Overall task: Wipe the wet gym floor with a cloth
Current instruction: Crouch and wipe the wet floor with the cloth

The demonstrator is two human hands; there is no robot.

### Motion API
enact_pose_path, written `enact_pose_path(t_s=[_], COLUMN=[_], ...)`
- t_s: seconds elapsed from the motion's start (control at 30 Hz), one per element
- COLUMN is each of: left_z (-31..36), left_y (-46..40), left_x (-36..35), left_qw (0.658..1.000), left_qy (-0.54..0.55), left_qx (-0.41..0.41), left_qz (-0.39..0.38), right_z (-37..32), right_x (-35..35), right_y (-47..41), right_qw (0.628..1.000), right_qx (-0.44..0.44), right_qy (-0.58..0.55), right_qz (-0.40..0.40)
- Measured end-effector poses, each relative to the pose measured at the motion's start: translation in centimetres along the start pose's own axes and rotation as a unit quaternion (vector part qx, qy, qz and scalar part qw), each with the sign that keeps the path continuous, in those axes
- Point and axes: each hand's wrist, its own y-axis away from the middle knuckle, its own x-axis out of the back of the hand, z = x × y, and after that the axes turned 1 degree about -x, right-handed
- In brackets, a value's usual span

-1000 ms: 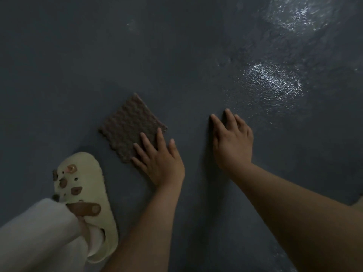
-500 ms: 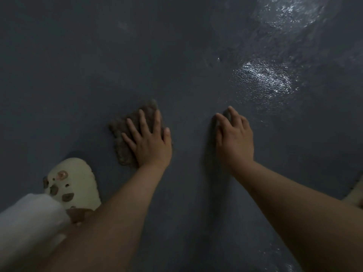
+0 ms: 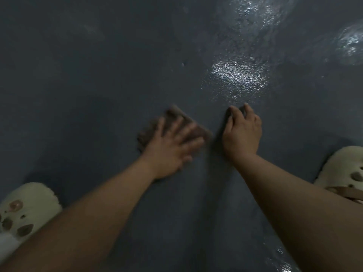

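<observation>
A brown textured cloth [image 3: 149,132] lies flat on the dark grey gym floor [image 3: 98,75]. My left hand [image 3: 172,146] presses on it with spread, straight fingers and covers most of it; the hand and cloth are blurred. Just to the right, my right hand [image 3: 242,132] rests on the bare floor, fingers slightly bent, holding nothing. A shiny wet patch [image 3: 237,75] glistens just beyond my right hand.
More wet sheen lies at the top right [image 3: 259,14] and far right [image 3: 351,44]. A cream clog [image 3: 25,211] stands at the lower left and another cream clog [image 3: 345,171] at the right edge. A small wet glint [image 3: 282,266] shows at the bottom.
My left hand has slid the cloth to the right, close to my right hand. The view has shifted, bringing the right clog into sight. My right hand stays planted on the floor.
</observation>
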Motion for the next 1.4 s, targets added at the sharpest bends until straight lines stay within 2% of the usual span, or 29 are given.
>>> enact_pose_path(t_s=[0.07, 0.13, 0.17, 0.23, 0.3, 0.37, 0.47, 0.53, 0.57, 0.6, 0.67, 0.7, 0.77, 0.83, 0.93, 1.23, 1.4], left_z=[-3.5, -6.2, -6.8, -6.1, -4.2, -1.7, 4.0, 7.6, 8.3, 8.0, 6.2, 5.0, 2.6, 1.2, 0.4, 2.9, 3.7], left_y=[-2.4, -4.2, -4.9, -5.8, -6.2, -6.4, -6.6, -6.6, -6.9, -7.0, -7.1, -6.9, -6.4, -5.8, -5.0, -4.4, -4.2], left_x=[1.2, 2.5, 2.8, 3.0, 2.8, 2.6, 2.6, 3.2, 3.3, 3.6, 4.3, 4.2, 4.3, 4.9, 5.5, 5.6, 5.6], left_qw=[0.982, 0.929, 0.905, 0.888, 0.899, 0.929, 0.982, 0.99, 0.986, 0.978, 0.956, 0.938, 0.925, 0.926, 0.912, 0.913, 0.908], left_qy=[0.019, 0.089, 0.12, 0.135, 0.124, 0.099, 0.093, 0.134, 0.163, 0.203, 0.289, 0.326, 0.316, 0.26, 0.228, 0.186, 0.155], left_qx=[0.182, 0.356, 0.405, 0.438, 0.42, 0.354, 0.159, 0.041, 0.017, 0.015, 0.043, 0.074, 0.176, 0.264, 0.34, 0.362, 0.373], left_qz=[-0.036, -0.049, -0.045, -0.036, -0.021, -0.028, -0.029, -0.034, -0.043, -0.04, 0.039, 0.091, 0.117, 0.075, -0.015, -0.033, -0.114], right_z=[0.3, 0.5, 0.6, 0.8, 0.9, 1.0, 1.1, 1.2, 1.2, 1.2, 1.1, 1.0, 0.5, -0.3, -1.2, -3.5, -5.0], right_x=[0.2, 0.2, 0.3, 0.5, 0.7, 0.8, 1.0, 0.9, 0.8, 0.6, 0.3, 0.0, -1.1, -2.8, -4.2, -2.7, -2.2], right_y=[-0.1, -0.1, -0.1, -0.2, -0.6, -1.3, -2.3, -2.5, -2.3, -2.1, -1.1, -0.3, 1.6, 3.8, 4.9, -4.9, -9.3], right_qw=[1.0, 1.0, 1.0, 1.0, 0.999, 0.998, 0.994, 0.988, 0.983, 0.977, 0.967, 0.967, 0.975, 0.988, 0.99, 0.956, 0.96], right_qx=[0.001, 0.005, 0.009, 0.014, 0.011, 0.007, 0.002, -0.02, -0.039, -0.054, -0.046, -0.023, 0.049, 0.113, 0.113, 0.218, 0.209], right_qy=[-0.004, -0.013, -0.018, -0.025, -0.037, -0.055, -0.083, -0.118, -0.138, -0.156, -0.176, -0.17, -0.128, -0.036, 0.077, 0.173, 0.174], right_qz=[-0.001, -0.002, -0.002, 0.004, 0.017, 0.034, 0.072, 0.099, 0.114, 0.133, 0.175, 0.189, 0.175, 0.102, 0.022, -0.094, -0.062])
